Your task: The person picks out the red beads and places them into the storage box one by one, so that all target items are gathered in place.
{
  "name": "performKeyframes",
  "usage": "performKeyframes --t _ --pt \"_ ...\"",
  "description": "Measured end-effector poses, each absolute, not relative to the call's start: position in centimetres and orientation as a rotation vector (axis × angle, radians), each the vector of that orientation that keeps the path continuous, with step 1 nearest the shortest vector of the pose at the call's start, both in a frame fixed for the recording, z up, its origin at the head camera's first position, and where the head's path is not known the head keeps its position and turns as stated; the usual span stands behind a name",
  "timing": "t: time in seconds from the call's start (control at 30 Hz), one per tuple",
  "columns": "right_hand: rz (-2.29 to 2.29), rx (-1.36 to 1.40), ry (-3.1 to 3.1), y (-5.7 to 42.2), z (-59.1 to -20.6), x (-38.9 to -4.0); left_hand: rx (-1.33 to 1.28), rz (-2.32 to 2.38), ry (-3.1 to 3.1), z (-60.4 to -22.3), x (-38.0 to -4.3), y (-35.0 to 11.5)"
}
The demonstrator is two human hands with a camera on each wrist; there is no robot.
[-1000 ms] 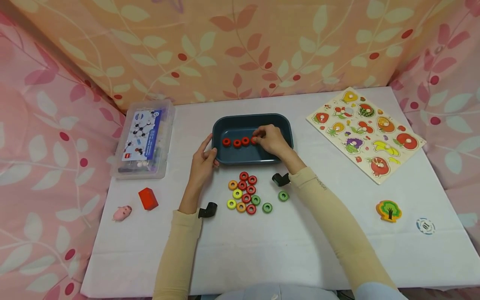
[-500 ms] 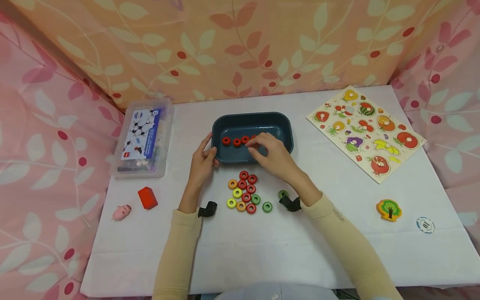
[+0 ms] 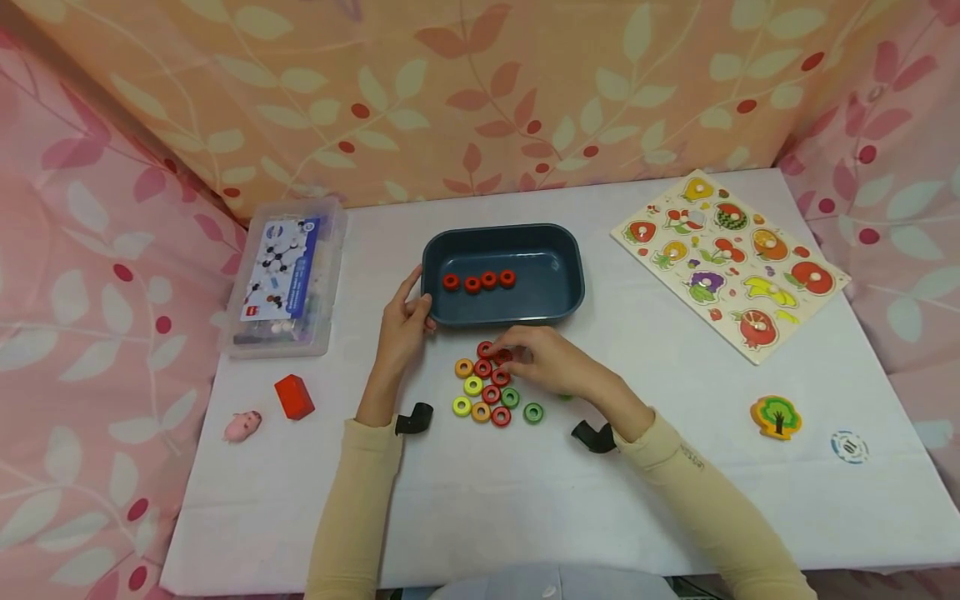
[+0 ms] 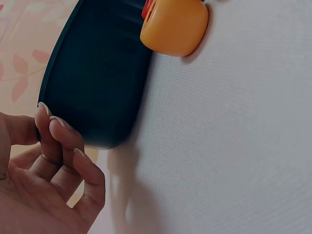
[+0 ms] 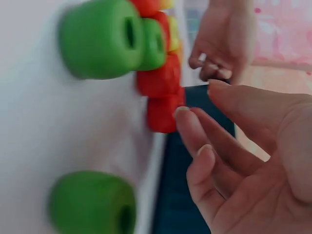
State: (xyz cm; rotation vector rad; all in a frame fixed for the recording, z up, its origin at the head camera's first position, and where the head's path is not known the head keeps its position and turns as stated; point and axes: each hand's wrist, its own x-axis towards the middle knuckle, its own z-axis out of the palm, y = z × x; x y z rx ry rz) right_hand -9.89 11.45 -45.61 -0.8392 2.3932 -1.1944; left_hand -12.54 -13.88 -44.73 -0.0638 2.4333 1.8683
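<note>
My left hand (image 3: 401,337) holds the left end of a dark blue rectangular tray (image 3: 543,292), thumb at the rim and curled fingers against the outer wall (image 4: 92,87). Inside the tray, several red rings (image 3: 507,279) lie in a row. On the cloth just in front is a cluster of red, orange, yellow and green rings (image 3: 510,398). Over its upper right part reaches my right hand (image 3: 551,360), thumb and forefinger apart with nothing held between them. In the right wrist view its fingertips are right at a red ring (image 5: 163,116), and part of that cluster is hidden behind the fingers.
A clear plastic case (image 3: 330,283) stands at the back left, with a red block (image 3: 295,397) and pink pig figure (image 3: 243,426) before it. Right lie a fruit puzzle board (image 3: 738,262), a tree piece (image 3: 777,417) and a round chip (image 3: 850,447). Patterned curtains (image 3: 525,83) surround the table.
My right hand has let go of a red ring at the row's right end and come out of the tray, down to the ring cluster. The left hand stays on the tray.
</note>
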Motion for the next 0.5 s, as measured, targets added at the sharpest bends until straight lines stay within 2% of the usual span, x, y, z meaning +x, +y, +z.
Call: performKeyframes --t 0.5 --pt "-1.143 -0.797 2.424 11.8 -48.5 -10.3 -0.083 1.867 2.419 -44.8 -12.6 -13.9"
